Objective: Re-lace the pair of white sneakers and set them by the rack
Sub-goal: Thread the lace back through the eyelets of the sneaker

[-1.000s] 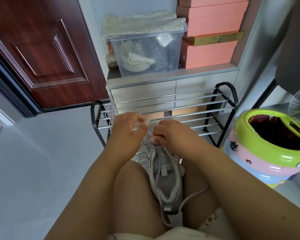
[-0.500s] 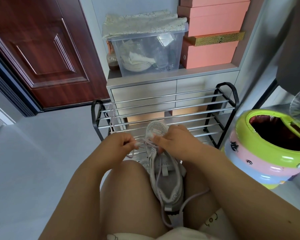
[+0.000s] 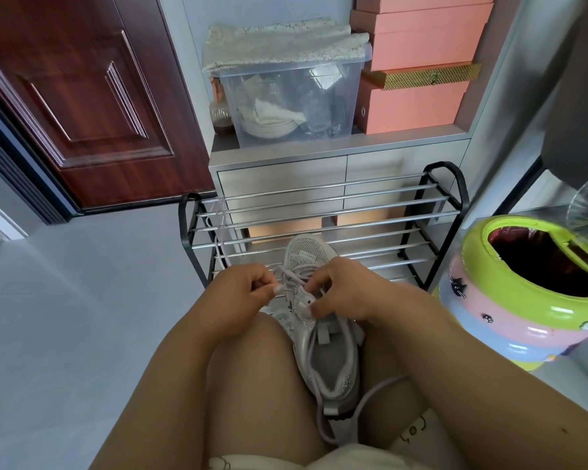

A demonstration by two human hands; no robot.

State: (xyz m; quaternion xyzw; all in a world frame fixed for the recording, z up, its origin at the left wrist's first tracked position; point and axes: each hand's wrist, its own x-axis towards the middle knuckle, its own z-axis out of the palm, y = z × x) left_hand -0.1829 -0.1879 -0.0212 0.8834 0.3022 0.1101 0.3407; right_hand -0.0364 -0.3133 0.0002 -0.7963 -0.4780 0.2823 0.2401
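A white, glittery sneaker (image 3: 326, 361) lies between my thighs, toe pointing away toward the shoe rack (image 3: 323, 212). My left hand (image 3: 241, 290) pinches the pale lilac lace (image 3: 294, 271) at the left of the eyelets. On the right side of the eyelets, my right hand (image 3: 340, 290) pinches the lace tip and rests against the tongue. A loose run of lace (image 3: 374, 391) trails over my right thigh. A second lace (image 3: 219, 232) hangs from the rack's left end. Only one sneaker can be seen.
The black-framed rack with metal bars stands against a grey drawer cabinet (image 3: 286, 178). A clear storage bin (image 3: 292, 100) and pink boxes (image 3: 418, 69) sit above. A green, pink and blue waste bin (image 3: 523, 286) stands close at right. A dark red door (image 3: 72, 96) is at left.
My left hand has come down and toward me from over the shoe's toe, drawing the lace out to the left. The right hand stays at the eyelets. The toe is now uncovered.
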